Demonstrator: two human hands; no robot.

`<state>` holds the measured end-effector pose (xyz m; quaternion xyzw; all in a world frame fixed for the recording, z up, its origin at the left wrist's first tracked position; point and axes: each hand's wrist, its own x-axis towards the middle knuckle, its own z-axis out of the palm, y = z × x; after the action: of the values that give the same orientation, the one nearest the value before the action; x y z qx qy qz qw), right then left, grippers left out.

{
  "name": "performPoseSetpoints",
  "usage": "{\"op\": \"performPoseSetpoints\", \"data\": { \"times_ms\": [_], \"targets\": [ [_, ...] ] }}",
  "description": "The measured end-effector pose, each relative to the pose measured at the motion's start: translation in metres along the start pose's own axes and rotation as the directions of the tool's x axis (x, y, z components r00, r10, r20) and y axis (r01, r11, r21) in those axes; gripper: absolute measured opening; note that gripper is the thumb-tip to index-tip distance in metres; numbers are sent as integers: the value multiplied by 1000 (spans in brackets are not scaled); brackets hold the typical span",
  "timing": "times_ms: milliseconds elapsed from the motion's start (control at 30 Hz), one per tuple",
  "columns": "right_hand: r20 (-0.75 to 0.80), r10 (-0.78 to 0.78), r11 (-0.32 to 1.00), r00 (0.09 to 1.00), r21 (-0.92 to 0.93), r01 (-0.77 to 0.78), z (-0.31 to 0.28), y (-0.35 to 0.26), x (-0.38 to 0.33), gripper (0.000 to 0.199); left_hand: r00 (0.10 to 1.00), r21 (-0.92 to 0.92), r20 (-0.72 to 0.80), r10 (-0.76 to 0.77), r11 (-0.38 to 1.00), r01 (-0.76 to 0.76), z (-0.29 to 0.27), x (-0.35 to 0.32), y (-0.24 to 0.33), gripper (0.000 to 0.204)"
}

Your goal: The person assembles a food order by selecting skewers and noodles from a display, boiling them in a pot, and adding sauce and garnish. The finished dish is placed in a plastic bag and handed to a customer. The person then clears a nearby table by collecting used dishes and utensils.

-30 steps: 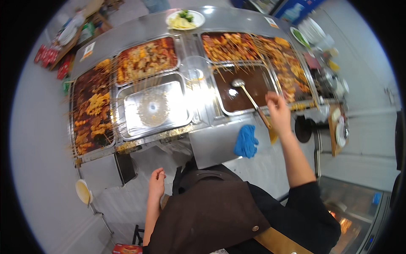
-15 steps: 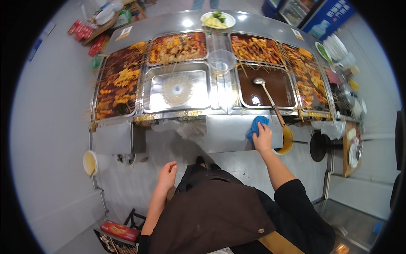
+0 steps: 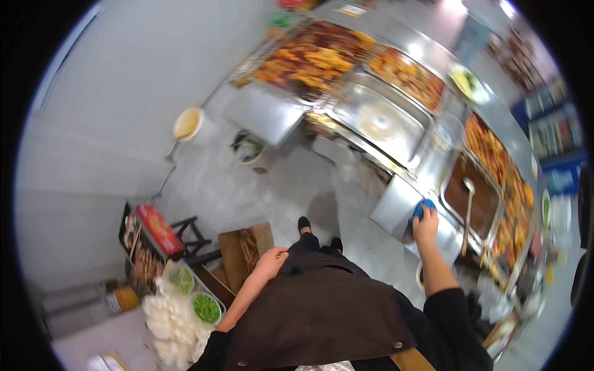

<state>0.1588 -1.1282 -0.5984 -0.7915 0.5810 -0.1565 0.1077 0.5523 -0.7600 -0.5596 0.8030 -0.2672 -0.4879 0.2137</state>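
Observation:
My right hand [image 3: 425, 224] is closed on a crumpled blue cloth [image 3: 422, 211], which lies against the flat metal shelf [image 3: 391, 207] at the counter's front. Just beyond is a rectangular pan of dark brown sauce [image 3: 456, 191] with a ladle [image 3: 469, 201] leaning in it, its wooden handle over the near rim. Left of that pan sits a bare steel pan [image 3: 396, 133] with a little liquid in it. My left hand [image 3: 271, 262] hangs at my waist beside the brown apron [image 3: 309, 309], fingers curled together, and no object shows in it.
Trays of skewered food [image 3: 309, 59] fill the counter. A white bucket [image 3: 192, 123] stands by the left wall, near a bin [image 3: 250, 151]. At lower left are a red box [image 3: 159, 229], a bowl of chopped greens [image 3: 206, 307], white pieces of food [image 3: 170, 321] and a cardboard box [image 3: 244, 250].
My view has turned to the left, so the counter now slants toward the upper right and the lower-left items show. The blue cloth stays in my right hand on the shelf.

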Motion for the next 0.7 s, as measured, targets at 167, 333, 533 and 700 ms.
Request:
{"op": "performPoseSetpoints", "data": {
  "times_ms": [167, 333, 533, 700],
  "targets": [
    [180, -122, 984, 976, 150, 96, 41, -122, -24, 35, 986, -156, -169, -13, 988, -13, -35, -2, -31, 41],
    [464, -174, 841, 869, 529, -114, 83, -299, 39, 39, 939, -283, -342, -26, 956, -76, -109, 24, -75, 41],
    [122, -305, 902, 945, 356, 245, 163, -503, 137, 46, 873, -383, -452, -183, 924, -5, -231, 38, -150, 41],
    [77, -238, 970, 968, 72, 233, 242, -594, 174, 43, 801, -393, -530, -279, 918, 60, -317, 17, -209, 39]
  ]
}}
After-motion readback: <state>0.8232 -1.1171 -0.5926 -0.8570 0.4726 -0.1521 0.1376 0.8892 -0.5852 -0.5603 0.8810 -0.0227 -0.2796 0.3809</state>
